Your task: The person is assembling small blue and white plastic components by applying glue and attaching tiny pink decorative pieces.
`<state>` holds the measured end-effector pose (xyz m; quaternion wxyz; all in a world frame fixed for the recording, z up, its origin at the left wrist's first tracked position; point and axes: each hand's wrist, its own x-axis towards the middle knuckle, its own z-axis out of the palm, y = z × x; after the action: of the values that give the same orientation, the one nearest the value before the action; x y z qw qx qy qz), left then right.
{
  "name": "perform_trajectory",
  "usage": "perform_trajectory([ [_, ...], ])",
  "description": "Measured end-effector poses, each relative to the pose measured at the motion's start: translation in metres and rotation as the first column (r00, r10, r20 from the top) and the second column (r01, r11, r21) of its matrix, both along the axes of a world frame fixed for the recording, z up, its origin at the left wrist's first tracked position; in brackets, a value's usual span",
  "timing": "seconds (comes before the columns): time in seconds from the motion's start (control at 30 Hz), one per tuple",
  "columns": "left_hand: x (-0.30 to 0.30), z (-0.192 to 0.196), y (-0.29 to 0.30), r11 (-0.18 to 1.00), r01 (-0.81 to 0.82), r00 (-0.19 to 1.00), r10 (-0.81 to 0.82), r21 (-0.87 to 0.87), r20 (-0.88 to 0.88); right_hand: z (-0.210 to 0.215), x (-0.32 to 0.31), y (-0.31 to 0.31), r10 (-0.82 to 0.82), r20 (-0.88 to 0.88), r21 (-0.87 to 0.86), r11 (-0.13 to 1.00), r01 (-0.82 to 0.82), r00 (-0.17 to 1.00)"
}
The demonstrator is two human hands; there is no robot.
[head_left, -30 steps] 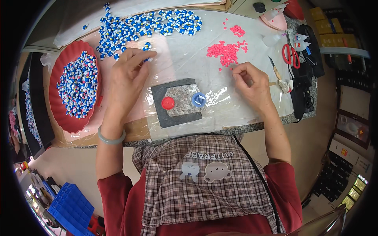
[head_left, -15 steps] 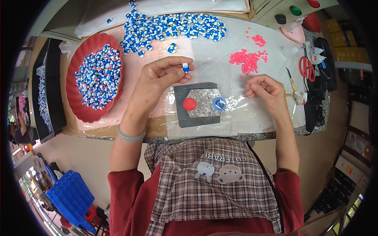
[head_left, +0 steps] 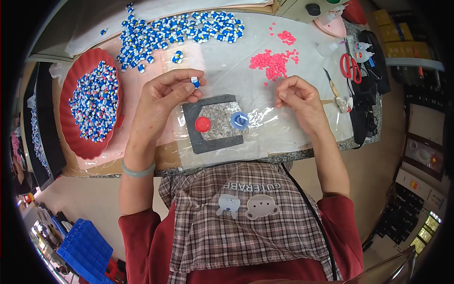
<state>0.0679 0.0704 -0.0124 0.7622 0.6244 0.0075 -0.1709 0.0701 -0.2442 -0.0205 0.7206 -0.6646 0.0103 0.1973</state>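
Observation:
My left hand [head_left: 163, 94] pinches a small blue-and-white figurine [head_left: 195, 82] between thumb and fingers, above the far left corner of a dark grey pad [head_left: 193, 132]. My right hand [head_left: 302, 102] hovers just nearer than a scatter of small pink pieces [head_left: 274, 65], its thumb and fingers drawn together. Whatever those fingertips may hold is too small or hidden to see. On the speckled middle of the pad sit a red round cap [head_left: 203, 124] and a blue round dish [head_left: 240, 120] with something white in it. Many similar figurines [head_left: 165, 33] lie spread across the far left.
At the left stands a red scalloped tray [head_left: 66, 109] heaped with figurines. Red-handled scissors [head_left: 350, 68], a pointed craft knife [head_left: 332, 83] and a white-tipped bottle [head_left: 363, 52] lie at the right. A pink bowl [head_left: 333, 27] stands at the far right.
The whole view has shifted, so the table's contents appear farther left. My left hand still holds the figurine; my right hand stays pinched near the pink pieces.

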Motion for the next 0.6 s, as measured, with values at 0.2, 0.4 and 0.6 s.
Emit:
perform_trajectory([
  [0.2,0.000,0.001,0.000,1.000,0.003,1.000,-0.003,-0.005,0.014,0.002,-0.001,0.003,0.003,-0.064,0.040,0.999,0.000,0.998],
  [0.4,-0.004,0.005,-0.002,1.000,0.021,0.999,-0.020,-0.002,0.032,0.007,-0.006,0.012,0.103,-0.213,0.149,0.986,-0.072,0.972],
  [0.6,-0.012,0.013,-0.013,0.999,0.024,0.999,-0.022,-0.045,0.048,0.012,-0.010,0.020,0.130,-0.232,0.224,0.972,-0.077,0.964],
])
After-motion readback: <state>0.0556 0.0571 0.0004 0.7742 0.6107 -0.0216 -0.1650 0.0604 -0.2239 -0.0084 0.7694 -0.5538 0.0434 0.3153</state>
